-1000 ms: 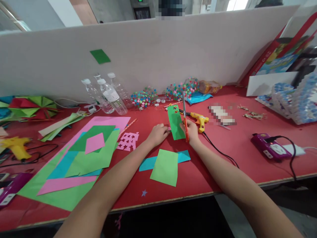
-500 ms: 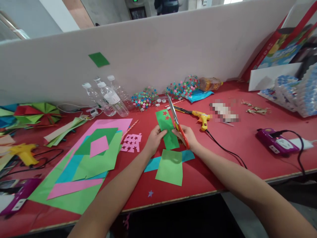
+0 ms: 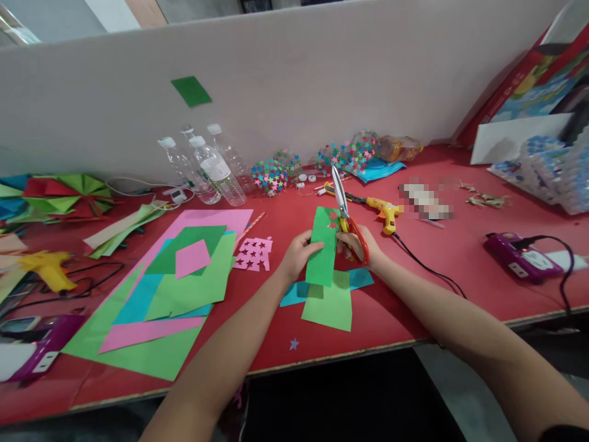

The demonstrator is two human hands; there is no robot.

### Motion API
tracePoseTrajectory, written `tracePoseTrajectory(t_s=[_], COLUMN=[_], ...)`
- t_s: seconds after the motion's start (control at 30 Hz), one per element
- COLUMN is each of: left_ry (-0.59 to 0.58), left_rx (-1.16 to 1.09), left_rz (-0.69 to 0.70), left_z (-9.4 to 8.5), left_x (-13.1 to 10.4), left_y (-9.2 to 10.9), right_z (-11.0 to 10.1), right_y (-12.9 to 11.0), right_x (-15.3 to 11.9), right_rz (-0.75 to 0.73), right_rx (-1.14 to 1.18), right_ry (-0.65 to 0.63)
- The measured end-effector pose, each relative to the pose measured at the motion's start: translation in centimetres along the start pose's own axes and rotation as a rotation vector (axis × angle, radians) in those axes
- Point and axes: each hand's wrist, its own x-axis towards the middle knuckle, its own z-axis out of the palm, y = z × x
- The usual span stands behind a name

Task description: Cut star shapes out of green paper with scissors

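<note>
My left hand (image 3: 298,253) pinches the left edge of a green paper strip (image 3: 322,258), which has star-shaped cut-outs near its top right. In my right hand (image 3: 361,242) are scissors (image 3: 342,199) with red and yellow handles, their blades pointing up and away beside the strip. The right fingertips also reach the strip's right edge. Below the strip, a light green sheet (image 3: 329,307) lies over a blue strip (image 3: 361,279) on the red table (image 3: 267,350). A small star (image 3: 294,344) lies near the front edge.
Stacked coloured papers (image 3: 193,301) and pink star-cut paper (image 3: 254,253) lie left. Bottles (image 3: 221,175) and star-covered bottles (image 3: 273,175) stand or lie along the white partition (image 3: 285,80). A yellow glue gun (image 3: 385,212) and purple power strip (image 3: 522,256) are right.
The green strip has turned more upright, with both hands shifted slightly right and up in the picture. The scissors have tilted and still stay in my right hand. The whole view has shifted a little.
</note>
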Motion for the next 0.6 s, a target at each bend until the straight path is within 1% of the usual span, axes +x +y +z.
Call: tracePoseTrajectory(t_s=[0.13, 0.2, 0.3, 0.37, 0.5, 0.6], left_ry=[-0.019, -0.094, -0.251, -0.313, -0.385, -0.452], left_rx=[-0.176, -0.247, -0.225, -0.218, -0.285, -0.202], left_rz=[-0.109, -0.18, -0.233, -0.22, -0.146, -0.078], left_z=[-0.1, -0.2, -0.3, -0.4, -0.8, -0.6], left_x=[-0.2, -0.4, -0.7, -0.8, -1.1, -1.4], left_y=[0.1, 0.3, 0.6, 0.7, 1.2, 1.2], right_z=[0.2, 0.3, 0.3, 0.3, 0.2, 0.1], right_y=[-0.5, -0.7, -0.7, -0.7, -0.8, -1.1], right_x=[-0.4, -0.6, -0.6, -0.6, -0.3, -0.1], right_rz=[-0.031, -0.041, -0.05, -0.051, -0.065, -0.063], right_rx=[0.0, -0.004, -0.007, 0.007, 0.089, 0.15], right_ry=[0.062, 0.104, 0.146, 0.178, 0.242, 0.231])
